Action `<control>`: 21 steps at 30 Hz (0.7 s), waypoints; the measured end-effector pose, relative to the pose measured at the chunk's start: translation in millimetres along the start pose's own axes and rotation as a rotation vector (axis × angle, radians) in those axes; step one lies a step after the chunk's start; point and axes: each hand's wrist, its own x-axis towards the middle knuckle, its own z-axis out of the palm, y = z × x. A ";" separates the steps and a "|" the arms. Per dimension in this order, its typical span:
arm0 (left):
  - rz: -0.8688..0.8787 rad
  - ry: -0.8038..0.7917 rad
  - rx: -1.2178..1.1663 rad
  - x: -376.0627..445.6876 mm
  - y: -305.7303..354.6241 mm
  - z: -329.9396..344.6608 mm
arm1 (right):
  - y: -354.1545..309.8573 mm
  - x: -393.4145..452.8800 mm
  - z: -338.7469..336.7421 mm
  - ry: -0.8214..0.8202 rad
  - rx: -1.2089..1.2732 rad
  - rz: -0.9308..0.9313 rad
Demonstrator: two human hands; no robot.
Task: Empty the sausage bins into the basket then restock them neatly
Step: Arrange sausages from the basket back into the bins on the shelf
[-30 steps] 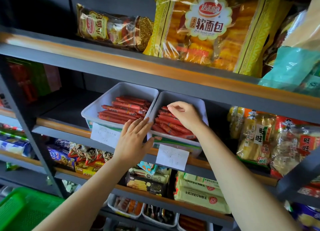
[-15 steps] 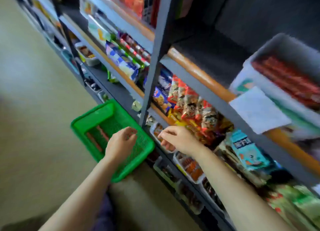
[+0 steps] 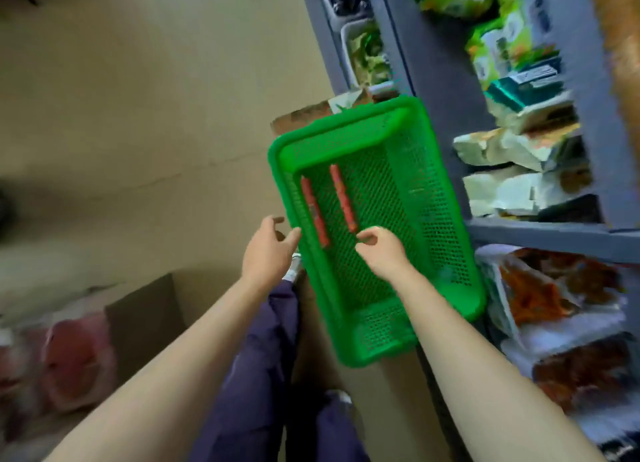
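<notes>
- The right hand (image 3: 381, 250) hung over the basket (image 3: 446, 226), fingers loosely curled and narrow; whether it pinched anything could not be told.
- The left hand (image 3: 268, 250) was at the near-left rim, fingers relaxed and part open, holding nothing visible.
- Two sausages (image 3: 343, 198) lay in the basket's left half, just beyond both hands, long axes running away from the person.
- The right hand was nearer them.
- The basket sat on the floor beside the shelves (image 3: 536, 229); no bins were in view.
</notes>
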 end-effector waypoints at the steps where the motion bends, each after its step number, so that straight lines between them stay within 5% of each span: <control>1: -0.029 -0.026 -0.074 10.2 -3.4 3.5 | -5.4 17.9 6.7 0.025 -0.035 0.013; 7: -0.010 -0.060 -0.302 33.9 -19.8 12.3 | -40.9 82.0 30.7 0.124 -0.158 0.032; 21: -0.051 -0.050 -0.449 33.7 -20.4 13.5 | -41.6 84.2 89.3 -0.029 0.223 0.056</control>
